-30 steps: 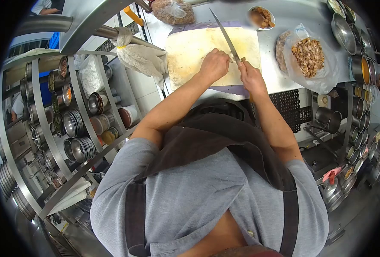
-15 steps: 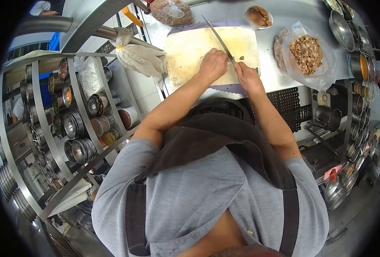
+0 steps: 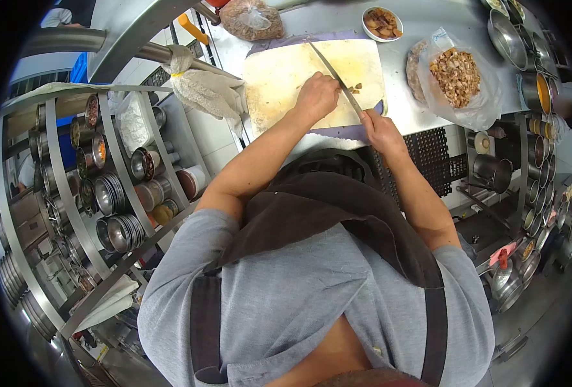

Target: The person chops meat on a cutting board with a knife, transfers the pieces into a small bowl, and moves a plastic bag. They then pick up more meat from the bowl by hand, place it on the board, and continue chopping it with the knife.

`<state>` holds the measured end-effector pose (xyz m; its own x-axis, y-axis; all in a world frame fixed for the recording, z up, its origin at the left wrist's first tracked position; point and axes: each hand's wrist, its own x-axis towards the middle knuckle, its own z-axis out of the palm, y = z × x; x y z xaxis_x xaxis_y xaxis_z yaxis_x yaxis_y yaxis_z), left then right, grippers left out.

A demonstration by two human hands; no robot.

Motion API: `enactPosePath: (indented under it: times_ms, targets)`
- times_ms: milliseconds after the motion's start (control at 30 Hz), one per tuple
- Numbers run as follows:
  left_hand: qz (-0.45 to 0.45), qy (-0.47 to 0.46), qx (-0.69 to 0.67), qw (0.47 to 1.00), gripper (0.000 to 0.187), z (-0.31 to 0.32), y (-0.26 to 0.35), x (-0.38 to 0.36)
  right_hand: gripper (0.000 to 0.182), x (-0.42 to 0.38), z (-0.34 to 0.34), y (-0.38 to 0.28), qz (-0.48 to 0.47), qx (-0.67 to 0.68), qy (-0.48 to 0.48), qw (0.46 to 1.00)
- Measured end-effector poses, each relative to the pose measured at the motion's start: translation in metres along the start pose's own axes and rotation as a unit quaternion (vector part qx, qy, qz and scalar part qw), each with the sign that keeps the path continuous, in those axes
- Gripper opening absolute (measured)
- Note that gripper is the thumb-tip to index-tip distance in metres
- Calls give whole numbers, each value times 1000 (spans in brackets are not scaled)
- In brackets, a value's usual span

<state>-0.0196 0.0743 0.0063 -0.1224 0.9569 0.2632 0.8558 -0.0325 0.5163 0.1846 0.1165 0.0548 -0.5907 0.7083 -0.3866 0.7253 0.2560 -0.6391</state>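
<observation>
Taking the middle of the cutting board [image 3: 276, 106] as the clock's centre, with 12 o'clock away from the person, the left forearm comes in from 7 o'clock and points between 1 and 2. The left hand [image 3: 318, 95] is back-up over the board, its fingers bent downward and bunched just beside the blade's left side. Their tips are hidden from above, so I cannot tell whether they pinch something or are merely curled.

The right forearm slants in from 5 o'clock and points to 11. The right hand [image 3: 382, 132] is low at the board's near right part, its fingers wrapped around the handle end of a long knife [image 3: 337, 77]. The blade lies diagonally across the board, its tip toward 11 o'clock, passing between the left hand and some small brown pieces [image 3: 357, 86] at 3 o'clock.

A purple cloth [image 3: 353, 133] shows from beneath the board on the metal desk [image 3: 428, 26]. A white bowl [image 3: 365, 27] of brown chunks stands between 1 and 2 o'clock. An open plastic bag [image 3: 489, 111] of chopped pieces [image 3: 455, 79] is at 3 o'clock, well apart from the knife. A filled clear bag [image 3: 250, 20] sits between 10 and 11.
</observation>
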Motion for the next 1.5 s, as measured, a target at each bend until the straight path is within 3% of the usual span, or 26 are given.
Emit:
enactPosePath:
  times_ms: [267,400,500,600,733,800,900,1100,1300,1500]
  targets:
    - [43,3,7,999,11,8,-9,3,41,57,23,-18,-28,-15,46,998]
    - [44,9,-9,999,4,-1,-4,0,40,47,18,-17,-34,-14,53,998]
    - [-32,-5,-9,999,7,-14,-4,-4,36,12,-2,-9,-22,65,70,995]
    - [-75,20,-59,995,19,-25,-15,-12,34,-10,-11,17,22,34,90,995]
    - [-94,22,-23,995,22,-33,-31,-15,34,-20,0,28,42,2,77,996]
    - [-90,29,-12,995,22,-32,-32,-15,35,-17,12,25,-28,-23,127,991]
    - [-86,34,-9,996,22,-32,-28,-17,37,-10,9,11,-10,-8,133,991]
    - [-101,18,-23,995,21,-38,-22,-25,39,-1,-15,-19,-71,56,136,987]
    - [-105,30,-18,994,20,-45,-23,-35,40,44,11,1,-25,-44,84,995]
    - [-128,45,-30,990,20,-47,-33,-49,40,30,0,-9,-33,4,80,996]
